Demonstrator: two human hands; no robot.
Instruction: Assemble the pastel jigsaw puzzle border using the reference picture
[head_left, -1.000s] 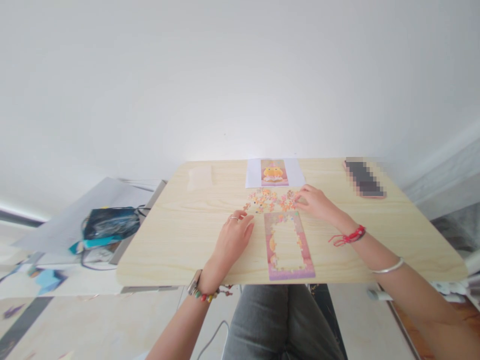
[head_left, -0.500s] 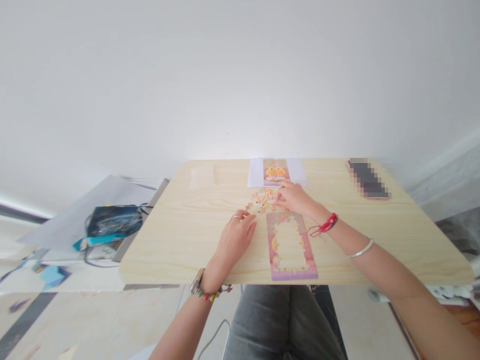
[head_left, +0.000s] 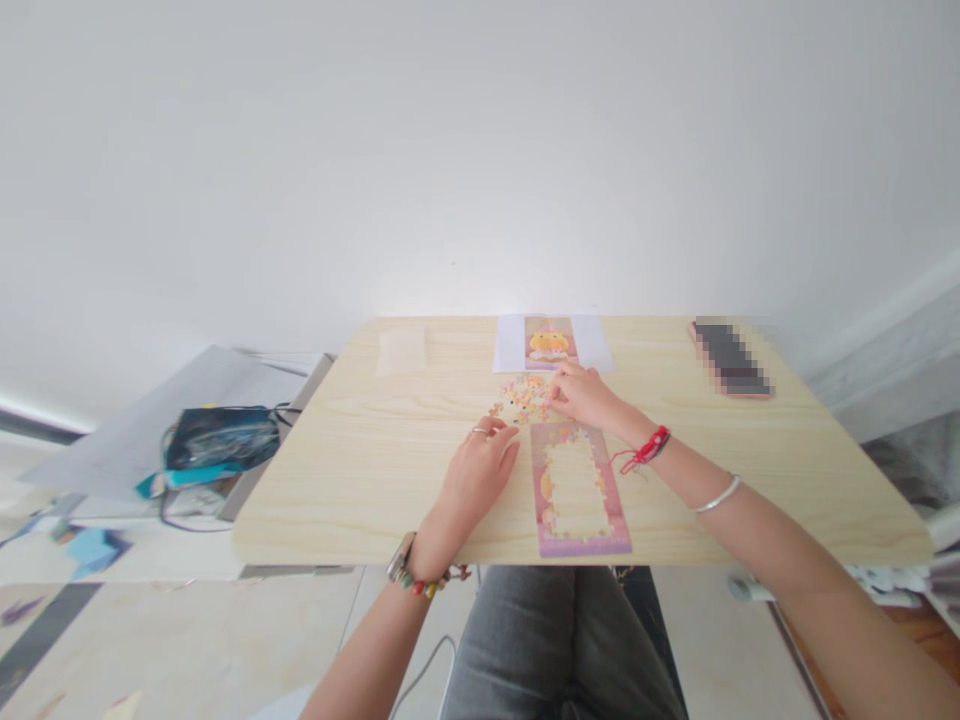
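Note:
A partly joined jigsaw puzzle (head_left: 549,548) lies flat near the table's front edge: a pink and purple border around bare wood. Beyond it spreads a pile of loose puzzle pieces (head_left: 523,394). My right hand (head_left: 583,392) is at the pile's right side, its thumb and forefinger pinched on a puzzle piece that is mostly hidden by the fingers. Left of the border, my left hand (head_left: 480,470) rests with loosely bent fingers at the pile's near edge, thumb apart, holding nothing that I can see. Behind the pile lies a printed reference picture (head_left: 550,342) on white paper.
A phone (head_left: 731,358) lies at the table's back right. A translucent sheet or bag (head_left: 403,350) is at the back left. Left of the table (head_left: 337,480), a dark and teal bag (head_left: 221,445) sits on a lower surface. A white wall (head_left: 480,160) stands behind.
My left hand has shifted slightly right, closer to the puzzle border. My right hand stays at the pile's right side with its fingers pinched. The whole view has moved a little.

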